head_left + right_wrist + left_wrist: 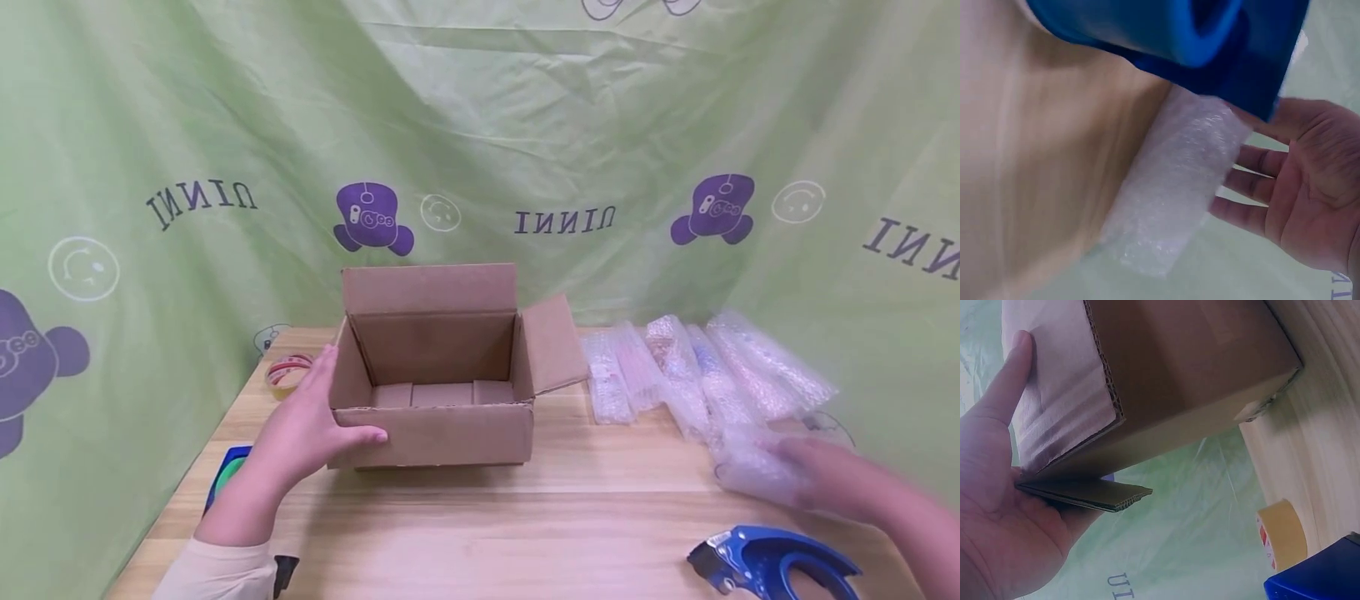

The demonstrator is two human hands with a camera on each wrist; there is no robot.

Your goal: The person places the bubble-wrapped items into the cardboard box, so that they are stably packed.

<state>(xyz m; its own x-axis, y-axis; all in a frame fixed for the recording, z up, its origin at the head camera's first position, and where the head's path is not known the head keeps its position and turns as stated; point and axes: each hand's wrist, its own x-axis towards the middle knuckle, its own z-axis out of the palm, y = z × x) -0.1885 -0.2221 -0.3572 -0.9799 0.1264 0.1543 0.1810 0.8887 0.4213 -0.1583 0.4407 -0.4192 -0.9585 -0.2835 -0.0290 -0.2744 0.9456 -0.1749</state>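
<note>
- The left hand [311,429] lies flat against the left side flap of the open brown cardboard box [438,371], fingers straight, thumb across its front wall.
- A roll of clear tape [287,372] sits just beyond those fingertips.
- The right hand [840,479], fingers relaxed and spread, touches a bubble-wrapped bundle [753,471] without grasping it.
- A blue tape dispenser [772,562] lies near that wrist.

A blue tape dispenser [772,567] lies at the desk's [570,517] near edge. A tape roll [287,372] sits far left. Green printed cloth [525,125] hangs behind.
</note>
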